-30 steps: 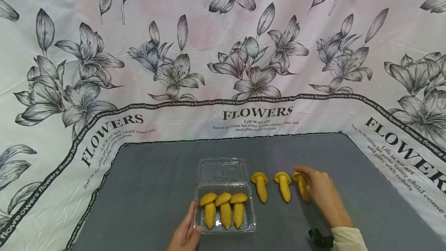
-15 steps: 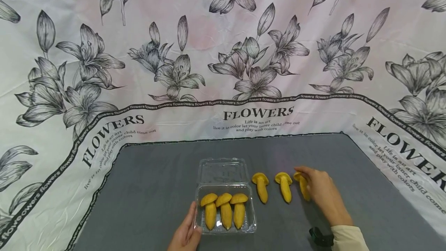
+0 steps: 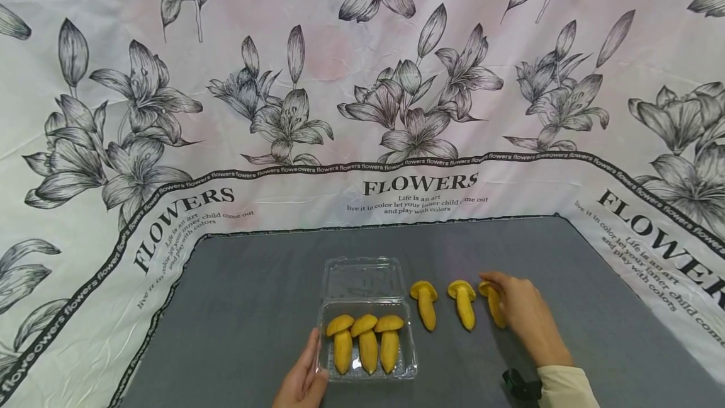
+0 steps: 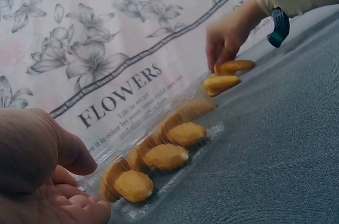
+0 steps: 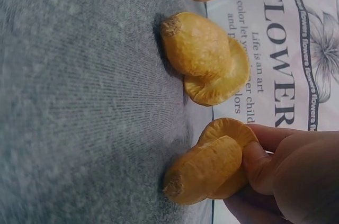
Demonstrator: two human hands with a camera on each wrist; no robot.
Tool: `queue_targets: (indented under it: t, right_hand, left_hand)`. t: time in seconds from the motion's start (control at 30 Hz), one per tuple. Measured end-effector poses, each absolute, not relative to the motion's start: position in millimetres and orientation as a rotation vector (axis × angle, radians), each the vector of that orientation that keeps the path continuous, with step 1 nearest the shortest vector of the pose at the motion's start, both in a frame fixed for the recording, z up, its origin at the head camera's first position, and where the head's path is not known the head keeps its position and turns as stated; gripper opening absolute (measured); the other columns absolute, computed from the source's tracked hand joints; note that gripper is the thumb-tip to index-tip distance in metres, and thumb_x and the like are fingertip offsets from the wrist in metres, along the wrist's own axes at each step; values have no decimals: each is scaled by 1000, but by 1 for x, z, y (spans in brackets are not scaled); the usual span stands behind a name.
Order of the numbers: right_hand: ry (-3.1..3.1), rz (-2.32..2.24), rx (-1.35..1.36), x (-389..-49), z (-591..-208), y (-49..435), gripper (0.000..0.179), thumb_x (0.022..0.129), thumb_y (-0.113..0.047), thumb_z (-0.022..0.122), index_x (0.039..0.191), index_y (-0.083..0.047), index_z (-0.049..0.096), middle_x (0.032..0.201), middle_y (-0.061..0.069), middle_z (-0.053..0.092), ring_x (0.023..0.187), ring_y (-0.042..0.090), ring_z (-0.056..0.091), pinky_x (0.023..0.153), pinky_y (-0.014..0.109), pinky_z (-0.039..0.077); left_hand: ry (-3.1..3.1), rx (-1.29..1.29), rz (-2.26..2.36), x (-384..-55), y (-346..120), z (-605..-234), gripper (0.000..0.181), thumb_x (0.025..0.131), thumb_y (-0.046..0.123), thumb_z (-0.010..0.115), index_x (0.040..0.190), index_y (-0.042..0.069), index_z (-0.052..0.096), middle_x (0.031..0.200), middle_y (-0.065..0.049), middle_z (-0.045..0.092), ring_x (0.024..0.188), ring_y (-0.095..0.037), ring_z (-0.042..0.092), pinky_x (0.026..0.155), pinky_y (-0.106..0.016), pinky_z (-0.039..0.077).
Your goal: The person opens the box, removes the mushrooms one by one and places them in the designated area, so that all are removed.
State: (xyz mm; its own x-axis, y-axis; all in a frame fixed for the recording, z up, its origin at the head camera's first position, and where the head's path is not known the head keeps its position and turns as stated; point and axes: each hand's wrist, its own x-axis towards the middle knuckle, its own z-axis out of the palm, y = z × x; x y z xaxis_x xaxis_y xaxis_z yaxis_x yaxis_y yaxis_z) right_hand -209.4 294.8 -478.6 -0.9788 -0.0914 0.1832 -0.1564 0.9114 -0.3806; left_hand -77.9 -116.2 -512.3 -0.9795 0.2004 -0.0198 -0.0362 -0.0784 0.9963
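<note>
Beneath the right grip (image 3: 529, 317), on the gray tabletop (image 3: 243, 307), I see a yellow mushroom (image 5: 206, 168) pinched by its cap. Two loose mushrooms (image 3: 427, 310) lie to that grip's left; farther left, a clear clamshell box (image 3: 408, 348), lid back, holds three more mushrooms (image 3: 368, 350). The left grip (image 3: 300, 376) touches the box's side; from here I cannot tell whether it pinches the wall. In my judgment, holding the cap alone could let the stem swing or slip, and a nudge could slide the box. Beyond both grips, a floral backdrop cloth (image 3: 334, 115) reads “FLOWERS” and “Life is an art”; I can read no brand.
</note>
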Motion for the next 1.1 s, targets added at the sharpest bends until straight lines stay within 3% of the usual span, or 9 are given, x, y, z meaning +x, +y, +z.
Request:
queue_targets:
  t: [0.33, 0.67, 0.97, 1.1]
  right_hand:
    - [-2916, 603, 196, -209, -481, 296, 50, 85, 22, 69, 127, -4, 75, 115, 26, 76, 89, 44, 73, 61, 49, 59]
    - [-2906, 547, 212, -211, -484, 297, 44, 86, 20, 70, 125, -2, 75, 112, 26, 76, 87, 44, 73, 66, 57, 59]
    - [-2904, 552, 219, -209, -485, 296, 45, 86, 19, 72, 125, -2, 75, 113, 25, 76, 90, 47, 73, 73, 61, 59]
    - [-2856, 568, 244, -209, -484, 297, 35, 92, 13, 71, 123, -2, 76, 110, 24, 77, 88, 47, 73, 73, 62, 59]
  left_hand:
    - [2022, 165, 2176, -78, -115, -511, 79, 107, 9, 54, 162, -16, 3, 169, -36, 1, 156, -45, 1, 109, -13, 22]
    - [2024, 148, 2184, -77, -115, -513, 79, 107, 9, 55, 161, -16, 4, 169, -36, 2, 155, -46, 2, 107, -9, 23]
    - [2029, 110, 2135, -77, -116, -513, 81, 107, 14, 57, 162, -15, 4, 169, -35, 2, 156, -47, 2, 113, -21, 23]
    - [2038, 104, 2143, -77, -116, -513, 80, 107, 13, 57, 163, -14, 5, 170, -35, 4, 156, -46, 4, 114, -24, 23]
